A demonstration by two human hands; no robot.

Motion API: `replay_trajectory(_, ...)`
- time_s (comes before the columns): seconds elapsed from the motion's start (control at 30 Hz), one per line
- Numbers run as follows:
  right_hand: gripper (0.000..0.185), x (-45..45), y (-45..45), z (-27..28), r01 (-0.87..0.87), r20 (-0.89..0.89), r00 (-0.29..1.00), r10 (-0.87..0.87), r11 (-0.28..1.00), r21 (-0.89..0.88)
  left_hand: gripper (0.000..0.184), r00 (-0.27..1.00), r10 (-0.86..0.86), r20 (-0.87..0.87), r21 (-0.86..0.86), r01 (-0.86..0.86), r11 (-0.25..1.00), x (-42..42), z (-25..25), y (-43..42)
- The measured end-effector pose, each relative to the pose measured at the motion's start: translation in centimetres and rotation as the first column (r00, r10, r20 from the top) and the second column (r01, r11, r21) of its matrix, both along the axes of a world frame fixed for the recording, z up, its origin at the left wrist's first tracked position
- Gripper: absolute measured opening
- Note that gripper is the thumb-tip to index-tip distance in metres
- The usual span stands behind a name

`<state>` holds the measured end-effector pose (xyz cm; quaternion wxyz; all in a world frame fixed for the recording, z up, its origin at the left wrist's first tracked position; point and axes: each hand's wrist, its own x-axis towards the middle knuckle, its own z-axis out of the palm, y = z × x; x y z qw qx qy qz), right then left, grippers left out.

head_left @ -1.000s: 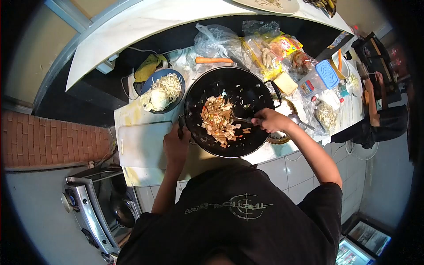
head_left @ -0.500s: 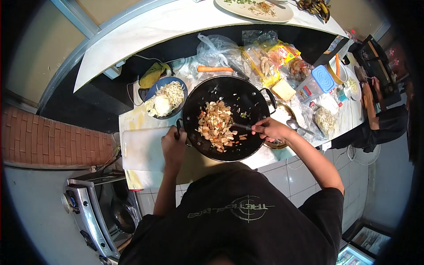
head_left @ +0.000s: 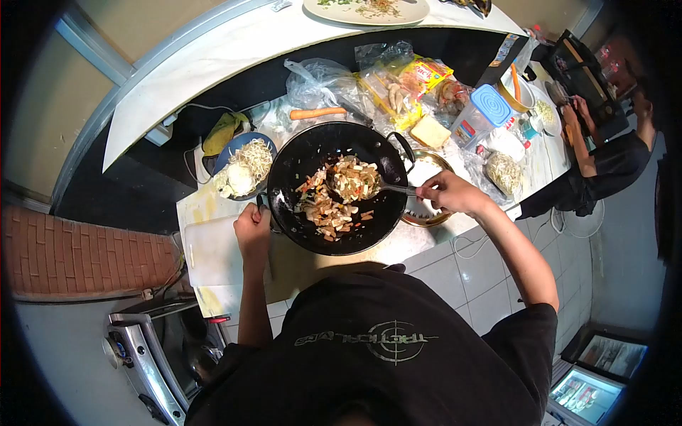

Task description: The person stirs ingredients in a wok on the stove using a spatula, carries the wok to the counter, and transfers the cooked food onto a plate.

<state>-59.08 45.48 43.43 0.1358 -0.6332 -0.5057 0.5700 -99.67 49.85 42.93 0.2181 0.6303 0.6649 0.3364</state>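
A black wok (head_left: 376,231) with chopped food (head_left: 328,213) in it stands at the counter's middle. My left hand (head_left: 252,227) is closed round the wok's left handle (head_left: 261,201). My right hand (head_left: 449,194) grips the handle of a metal spoon (head_left: 399,189), whose bowl is heaped with food pieces inside the wok. A round gold-rimmed tray (head_left: 428,219) lies partly under my right hand. Left of the wok are a blue plate (head_left: 226,157) of bean sprouts and a white cutting board (head_left: 213,248).
Behind the wok lie a carrot (head_left: 317,113), plastic bags (head_left: 323,84), a yellow packet (head_left: 426,73), a yellowish block (head_left: 430,132) and a blue-lidded container (head_left: 490,106). A raised shelf (head_left: 234,53) holds a plate (head_left: 366,10). Another person (head_left: 604,167) stands at the right. A stove (head_left: 142,358) is lower left.
My right hand has lifted a heap of food on the spoon, whose bowl was among the food before. The view has shifted, so the wok and counter items appear further left.
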Motion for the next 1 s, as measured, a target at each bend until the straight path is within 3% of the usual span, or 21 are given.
replay_trajectory(0.23, 0.038, 1.2, -0.5, 0.4, -0.005, 0.019, 1.000, 0.005, 1.000, 0.001, 0.033, 0.998, -0.024, -0.063, 0.064, 0.028, 0.998, 0.0, -0.2, 0.6)
replay_trajectory(0.57, 0.040, 1.0, 0.1, 0.8, -0.060, 0.105, 0.993, 0.058, 0.998, 0.022, 0.032, 0.999, 0.002, -0.032, 0.011, -0.002, 1.000, 0.1, -1.0, -0.2)
replay_trajectory(1.0, 0.038, 0.4, 0.7, 1.6, -0.078, 0.031, 0.996, 0.078, 0.997, -0.017, 0.033, 1.000, 0.018, 0.023, -0.006, -0.018, 1.000, 0.4, -0.9, -0.9)
